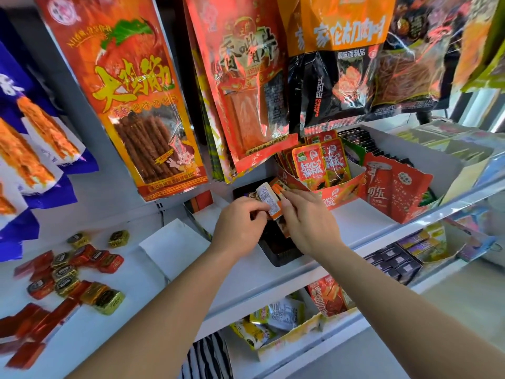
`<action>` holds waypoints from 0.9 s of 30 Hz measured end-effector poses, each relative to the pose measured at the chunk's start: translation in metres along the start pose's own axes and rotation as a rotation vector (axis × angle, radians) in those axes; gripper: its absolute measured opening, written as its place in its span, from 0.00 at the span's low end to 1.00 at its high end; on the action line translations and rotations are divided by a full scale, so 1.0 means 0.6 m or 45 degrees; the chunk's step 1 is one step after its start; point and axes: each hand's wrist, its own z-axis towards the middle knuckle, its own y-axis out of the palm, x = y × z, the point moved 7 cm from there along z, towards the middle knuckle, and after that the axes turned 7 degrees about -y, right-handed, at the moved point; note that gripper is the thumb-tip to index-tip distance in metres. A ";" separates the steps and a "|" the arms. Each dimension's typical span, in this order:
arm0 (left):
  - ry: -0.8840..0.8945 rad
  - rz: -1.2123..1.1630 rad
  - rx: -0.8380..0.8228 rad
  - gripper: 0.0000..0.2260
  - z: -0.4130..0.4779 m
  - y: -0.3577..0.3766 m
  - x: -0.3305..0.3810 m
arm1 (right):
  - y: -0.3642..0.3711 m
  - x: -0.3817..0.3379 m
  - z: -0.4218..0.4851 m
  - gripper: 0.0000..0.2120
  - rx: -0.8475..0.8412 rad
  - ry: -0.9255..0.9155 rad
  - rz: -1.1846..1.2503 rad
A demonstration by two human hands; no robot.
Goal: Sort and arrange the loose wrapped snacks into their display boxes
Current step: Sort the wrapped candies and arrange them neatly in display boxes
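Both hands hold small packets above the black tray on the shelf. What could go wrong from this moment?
1. The left hand and right hand pinch a loose stack of packets; one could slip and miss the black tray.
2. The tray sits near the shelf edge, so a push might tip it off.

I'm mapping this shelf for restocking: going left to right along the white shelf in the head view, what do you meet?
Loose red and gold wrapped snacks → white card → black tray under both hands → orange display box → red cola-print packets.
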 end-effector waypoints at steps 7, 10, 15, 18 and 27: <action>-0.027 0.041 -0.026 0.13 -0.041 -0.030 -0.002 | -0.023 -0.017 -0.023 0.23 0.001 -0.011 -0.100; -0.013 0.042 -0.055 0.11 -0.094 -0.068 -0.015 | -0.043 -0.048 -0.042 0.23 0.021 -0.032 -0.142; -0.123 0.155 -0.084 0.10 -0.224 -0.179 -0.093 | -0.039 -0.163 -0.087 0.17 -0.047 -0.186 -0.135; -0.256 0.312 -0.067 0.10 -0.308 -0.260 -0.160 | -0.002 -0.251 -0.114 0.18 -0.237 -0.271 -0.032; -0.588 0.769 -0.061 0.27 -0.430 -0.400 -0.348 | 0.184 -0.462 -0.179 0.24 -0.725 -0.495 -0.035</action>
